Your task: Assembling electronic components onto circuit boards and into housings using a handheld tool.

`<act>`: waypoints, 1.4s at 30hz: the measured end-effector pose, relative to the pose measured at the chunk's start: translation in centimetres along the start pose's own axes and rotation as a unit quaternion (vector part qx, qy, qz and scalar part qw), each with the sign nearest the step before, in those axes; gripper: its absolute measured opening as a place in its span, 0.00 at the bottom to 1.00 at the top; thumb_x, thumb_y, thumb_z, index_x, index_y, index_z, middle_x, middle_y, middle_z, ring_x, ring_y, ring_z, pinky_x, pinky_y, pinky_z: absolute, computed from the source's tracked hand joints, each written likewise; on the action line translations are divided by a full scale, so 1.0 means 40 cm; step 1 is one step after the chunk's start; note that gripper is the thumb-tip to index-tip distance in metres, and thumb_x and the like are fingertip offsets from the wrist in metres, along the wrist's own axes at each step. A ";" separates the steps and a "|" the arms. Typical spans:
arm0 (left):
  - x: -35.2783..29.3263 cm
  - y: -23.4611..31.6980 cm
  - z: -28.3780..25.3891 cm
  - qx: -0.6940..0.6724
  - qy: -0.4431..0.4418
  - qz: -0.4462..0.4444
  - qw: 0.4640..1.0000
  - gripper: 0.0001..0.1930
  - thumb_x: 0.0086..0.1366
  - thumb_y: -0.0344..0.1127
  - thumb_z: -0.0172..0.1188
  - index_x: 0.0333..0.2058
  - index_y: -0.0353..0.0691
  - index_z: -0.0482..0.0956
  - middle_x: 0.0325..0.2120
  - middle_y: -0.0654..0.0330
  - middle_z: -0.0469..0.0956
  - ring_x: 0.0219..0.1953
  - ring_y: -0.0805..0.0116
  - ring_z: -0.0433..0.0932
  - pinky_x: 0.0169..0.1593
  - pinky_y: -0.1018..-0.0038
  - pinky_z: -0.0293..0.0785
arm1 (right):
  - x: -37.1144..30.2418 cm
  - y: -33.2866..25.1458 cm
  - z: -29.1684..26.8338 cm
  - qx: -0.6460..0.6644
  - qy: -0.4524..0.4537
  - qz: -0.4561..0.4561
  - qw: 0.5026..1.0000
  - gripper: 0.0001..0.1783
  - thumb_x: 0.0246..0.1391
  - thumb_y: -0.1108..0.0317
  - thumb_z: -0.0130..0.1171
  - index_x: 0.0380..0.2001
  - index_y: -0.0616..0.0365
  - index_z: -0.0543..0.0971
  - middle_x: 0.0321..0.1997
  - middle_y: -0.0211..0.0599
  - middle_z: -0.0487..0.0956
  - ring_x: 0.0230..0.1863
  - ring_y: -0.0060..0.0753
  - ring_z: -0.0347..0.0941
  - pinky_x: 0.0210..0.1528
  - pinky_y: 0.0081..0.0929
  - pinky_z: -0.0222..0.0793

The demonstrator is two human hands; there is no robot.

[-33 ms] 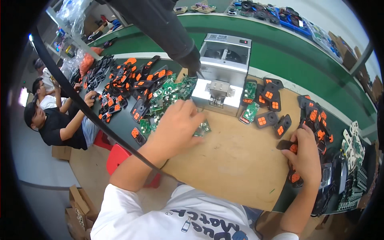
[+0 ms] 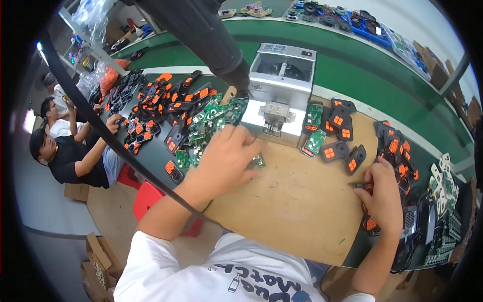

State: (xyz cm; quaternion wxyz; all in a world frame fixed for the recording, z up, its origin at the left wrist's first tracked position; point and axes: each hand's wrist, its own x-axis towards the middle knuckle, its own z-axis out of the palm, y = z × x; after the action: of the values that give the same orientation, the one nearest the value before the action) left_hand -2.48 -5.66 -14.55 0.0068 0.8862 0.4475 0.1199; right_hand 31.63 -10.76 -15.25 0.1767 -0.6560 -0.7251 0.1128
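My left hand (image 2: 226,158) hovers over or rests on the near edge of a heap of green circuit boards (image 2: 214,118). Its thumb and forefinger are apart, and a small green board (image 2: 259,160) shows just beyond them. Whether its curled fingers touch a board is hidden. On the right, my right hand (image 2: 383,194) pinches a small black remote-control casing (image 2: 363,187), seen nearly edge-on. Beside that hand lies a pile of black casings with orange buttons (image 2: 397,146). More such casings (image 2: 338,121) lie near the machine, where one green board (image 2: 316,141) sits in a casing.
A silver bench machine (image 2: 279,95) stands at the back of the brown board (image 2: 292,201). A dark thick arm (image 2: 211,45) hangs overhead, and a black cable (image 2: 126,156) crosses the left side. Many casings (image 2: 156,100) cover the left bench, where other people sit. Pale boards (image 2: 445,186) lie far right.
The casing in my right hand has turned from showing its flat face to nearly edge-on. My left hand has barely shifted.
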 end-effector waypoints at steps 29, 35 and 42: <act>0.089 0.149 0.105 -0.204 0.232 0.296 0.904 0.15 0.48 0.25 0.65 0.37 0.34 0.79 0.38 0.50 0.80 0.41 0.56 0.82 0.41 0.68 0.82 | -0.051 -0.142 0.153 0.844 -0.158 0.191 0.476 0.22 0.71 0.60 0.37 0.57 0.66 0.67 0.52 0.41 0.76 0.53 0.35 0.73 0.58 0.36 0.67; 0.061 0.156 0.103 -0.167 0.185 0.321 0.914 0.14 0.49 0.28 0.66 0.36 0.33 0.80 0.38 0.50 0.80 0.42 0.53 0.81 0.43 0.67 0.82 | -0.051 -0.141 0.165 0.714 -0.102 0.117 0.682 0.21 0.69 0.67 0.40 0.60 0.66 0.65 0.58 0.42 0.72 0.58 0.34 0.70 0.60 0.32 0.63; 0.062 0.163 0.097 -0.479 0.182 0.071 0.856 0.24 0.44 0.32 0.77 0.41 0.36 0.81 0.37 0.56 0.82 0.38 0.64 0.82 0.38 0.77 0.78 | -0.073 -0.159 0.158 0.624 -0.013 -0.092 0.776 0.21 0.58 0.79 0.55 0.55 0.66 0.68 0.51 0.49 0.70 0.57 0.37 0.68 0.59 0.32 0.65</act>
State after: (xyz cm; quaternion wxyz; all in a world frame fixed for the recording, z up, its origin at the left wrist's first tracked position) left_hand 4.94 -7.22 -17.04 0.3405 0.7648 0.2641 0.4789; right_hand 23.48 -13.93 -18.80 0.5475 -0.3303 -0.5548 0.5323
